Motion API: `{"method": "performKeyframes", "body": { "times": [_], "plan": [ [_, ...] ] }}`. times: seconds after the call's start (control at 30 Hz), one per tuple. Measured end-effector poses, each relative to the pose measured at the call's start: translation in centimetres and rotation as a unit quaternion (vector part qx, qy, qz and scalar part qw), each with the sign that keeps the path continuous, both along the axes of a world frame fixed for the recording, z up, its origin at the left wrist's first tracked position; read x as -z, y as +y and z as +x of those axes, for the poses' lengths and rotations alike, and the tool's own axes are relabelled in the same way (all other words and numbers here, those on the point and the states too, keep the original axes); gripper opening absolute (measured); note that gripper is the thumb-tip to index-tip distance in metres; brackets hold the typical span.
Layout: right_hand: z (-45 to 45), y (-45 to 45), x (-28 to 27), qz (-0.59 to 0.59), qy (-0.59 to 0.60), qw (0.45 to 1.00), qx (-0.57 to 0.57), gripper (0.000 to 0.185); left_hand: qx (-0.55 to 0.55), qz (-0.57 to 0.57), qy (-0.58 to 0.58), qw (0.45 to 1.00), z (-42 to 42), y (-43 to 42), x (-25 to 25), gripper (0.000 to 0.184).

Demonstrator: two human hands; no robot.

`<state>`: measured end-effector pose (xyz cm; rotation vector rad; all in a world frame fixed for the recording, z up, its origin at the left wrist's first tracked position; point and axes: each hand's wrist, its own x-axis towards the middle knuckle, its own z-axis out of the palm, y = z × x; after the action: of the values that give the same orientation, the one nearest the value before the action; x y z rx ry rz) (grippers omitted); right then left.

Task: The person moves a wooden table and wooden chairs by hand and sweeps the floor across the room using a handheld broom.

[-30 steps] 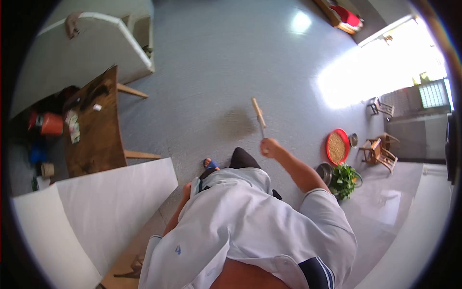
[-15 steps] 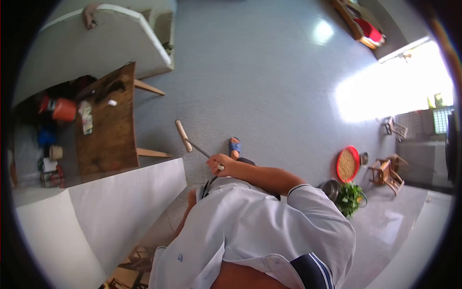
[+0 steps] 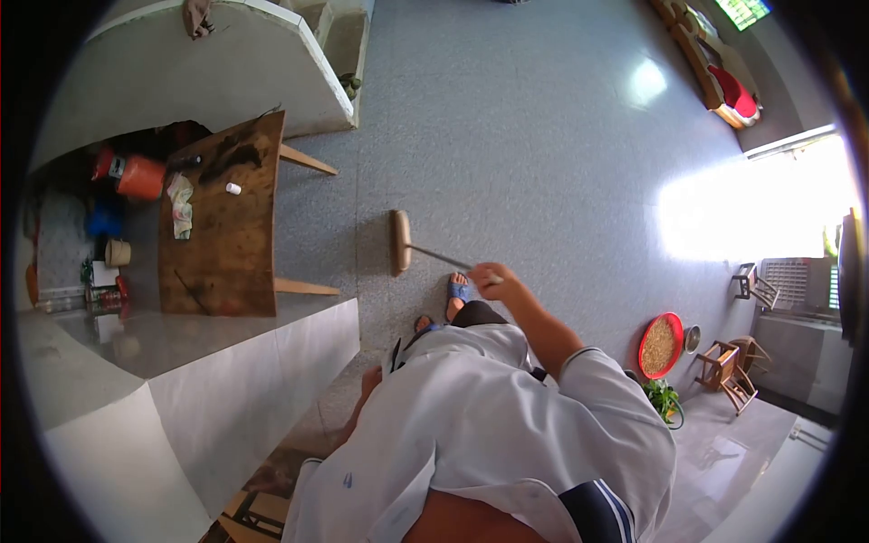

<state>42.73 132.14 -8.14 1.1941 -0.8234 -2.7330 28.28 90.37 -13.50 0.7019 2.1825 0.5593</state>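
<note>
My right hand [image 3: 491, 280] is wrapped round the thin handle of a broom [image 3: 401, 242], out in front of my body. The broom's long pale head is on the grey floor [image 3: 507, 145], to the left of my sandalled feet [image 3: 459, 291]. My left hand [image 3: 371, 380] hangs at my left side by the shirt; its fingers are mostly hidden and I cannot tell what they hold.
At left stands a wooden table [image 3: 222, 217] with a cloth [image 3: 180, 206] and a small white item, beside a low tiled wall [image 3: 262, 380]. At right are a red basin [image 3: 660, 346], a metal bowl [image 3: 692, 339], a green plant [image 3: 663, 400] and wooden stools [image 3: 721, 365].
My right hand swung the broom leftward across my body, then moved back somewhat to the right and forward. The view has shifted, with the table and basin now further right.
</note>
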Motion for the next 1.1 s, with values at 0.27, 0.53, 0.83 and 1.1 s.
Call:
{"method": "performKeyframes", "body": {
  "times": [0.27, 0.53, 0.83, 1.1],
  "plan": [
    [10.6, 4.0, -4.2, 0.13, -0.095, 0.987, 0.007, 0.013, 0.059, 0.187, 0.023, 0.98, -2.5, 12.7, -2.7, 0.019],
    [3.7, -1.5, -8.6, 0.364, -0.162, 0.897, -0.192, 0.017, -0.043, 0.106, -0.039, 0.993, -5.0, 16.0, 0.3, 0.019],
    [-9.7, -2.4, -8.7, 0.037, 0.03, 0.988, -0.147, 0.022, -0.073, 0.086, -0.017, 0.994, -8.1, 14.2, -0.7, 0.022],
    [-22.5, -6.6, -2.4, 0.029, 0.045, 0.986, -0.157, 0.02, -0.033, -0.003, -0.079, 0.996, -13.7, 13.0, -6.5, 0.022]
  ]
}}
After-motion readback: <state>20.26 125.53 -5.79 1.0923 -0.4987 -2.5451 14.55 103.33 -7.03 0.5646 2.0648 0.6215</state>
